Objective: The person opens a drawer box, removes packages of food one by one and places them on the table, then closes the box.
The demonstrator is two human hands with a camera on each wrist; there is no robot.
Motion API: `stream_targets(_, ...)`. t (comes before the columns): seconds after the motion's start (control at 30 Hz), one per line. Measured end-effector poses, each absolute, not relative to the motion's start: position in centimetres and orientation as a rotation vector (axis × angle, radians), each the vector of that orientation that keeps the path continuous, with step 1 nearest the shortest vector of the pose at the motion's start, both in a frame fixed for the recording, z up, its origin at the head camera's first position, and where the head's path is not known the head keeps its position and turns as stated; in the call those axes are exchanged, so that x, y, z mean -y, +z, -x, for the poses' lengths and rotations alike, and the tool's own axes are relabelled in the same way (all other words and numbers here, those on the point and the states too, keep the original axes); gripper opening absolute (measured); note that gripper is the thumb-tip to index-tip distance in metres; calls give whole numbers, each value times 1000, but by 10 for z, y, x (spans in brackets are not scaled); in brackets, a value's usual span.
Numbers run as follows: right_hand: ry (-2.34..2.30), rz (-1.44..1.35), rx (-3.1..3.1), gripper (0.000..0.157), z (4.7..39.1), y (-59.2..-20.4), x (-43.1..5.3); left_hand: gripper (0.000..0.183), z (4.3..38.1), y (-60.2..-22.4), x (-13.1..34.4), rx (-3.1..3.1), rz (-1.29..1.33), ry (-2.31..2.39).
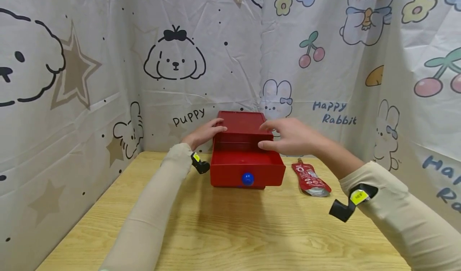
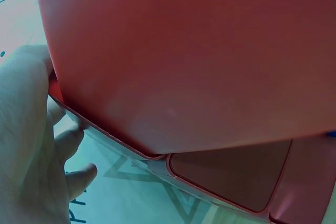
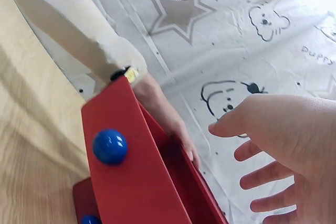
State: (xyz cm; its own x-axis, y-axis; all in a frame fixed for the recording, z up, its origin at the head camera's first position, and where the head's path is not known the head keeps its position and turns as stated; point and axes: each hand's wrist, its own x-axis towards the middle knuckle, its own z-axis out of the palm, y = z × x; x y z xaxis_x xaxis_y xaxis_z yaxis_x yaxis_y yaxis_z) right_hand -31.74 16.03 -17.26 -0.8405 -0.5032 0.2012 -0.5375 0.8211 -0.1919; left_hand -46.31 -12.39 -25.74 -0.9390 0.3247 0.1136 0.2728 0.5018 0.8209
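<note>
A small red drawer box (image 1: pixel 242 123) stands on the table, its upper drawer (image 1: pixel 230 175) pulled out toward me. A blue round knob (image 1: pixel 247 178) sits on the drawer's front; another blue knob (image 3: pixel 90 219) shows lower down in the right wrist view. My left hand (image 1: pixel 206 133) rests against the box's upper left edge, its fingers loosely extended along the side. Over the right side of the pulled-out drawer is my right hand (image 1: pixel 291 136), thumb and fingers spread, with nothing held. In the right wrist view the right hand (image 3: pixel 286 156) appears apart from the drawer.
A red pouch (image 1: pixel 310 178) with a spout lies flat on the wooden table (image 1: pixel 230 231), right of the box. A patterned cloth (image 1: pixel 216 63) hangs behind and along both sides. Each forearm carries a black wrist mount (image 1: pixel 354 201) over a beige sleeve.
</note>
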Motion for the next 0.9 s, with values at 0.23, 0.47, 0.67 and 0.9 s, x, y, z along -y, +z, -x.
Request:
stream_targets(0.23,513,-953,2818,49,311,-176,-145,71,464,-258,125,-2649,-537,1471)
stream_targets(0.47,696,-988,2803,39,300,-180,-134,71,465,-258,125,-2642,-525,1466)
stream_targets(0.67,757,-926,2819,31,290,-185,-129,71,462,-257,125,-2650,-520,1472)
stream_targets(0.9,1614,-892,2952,39,282,-201,-131,70,462,-258,124,-2664,-534,1470)
